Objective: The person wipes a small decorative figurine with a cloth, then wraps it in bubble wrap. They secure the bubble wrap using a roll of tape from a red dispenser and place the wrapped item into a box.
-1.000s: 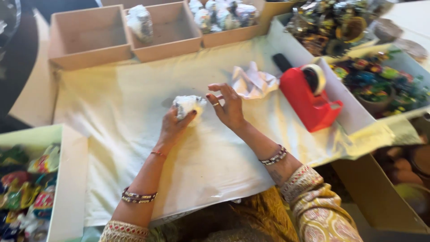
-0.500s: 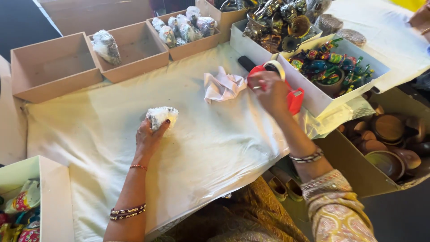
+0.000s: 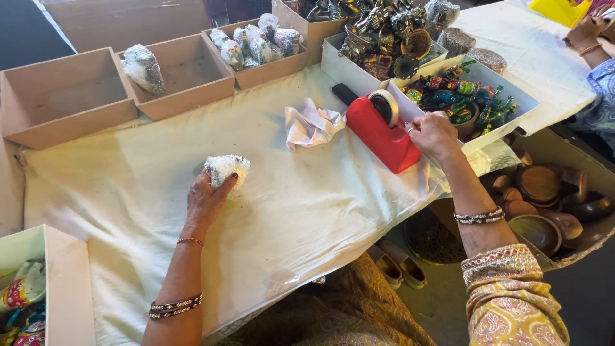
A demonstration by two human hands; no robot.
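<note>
My left hand (image 3: 206, 200) rests on the white cloth-covered table (image 3: 128, 186) and grips a small bundle wrapped in white paper (image 3: 225, 168). My right hand (image 3: 432, 133) reaches to the right end of a red tape dispenser (image 3: 379, 132), fingers curled at its cutter edge by the tape roll (image 3: 383, 106). A crumpled sheet of white paper (image 3: 311, 124) lies left of the dispenser.
Wooden trays line the far edge: an empty one (image 3: 64, 96), one with a single wrapped bundle (image 3: 143, 68), one with several bundles (image 3: 256, 41). White boxes hold metal figures (image 3: 384, 32) and colourful figures (image 3: 458, 95). Brown bowls (image 3: 544, 192) sit low right. Another person's hand (image 3: 586, 32) is far right.
My right hand left the bundle and moved right to the tape dispenser. My left hand stays on the bundle. The camera view shifted right.
</note>
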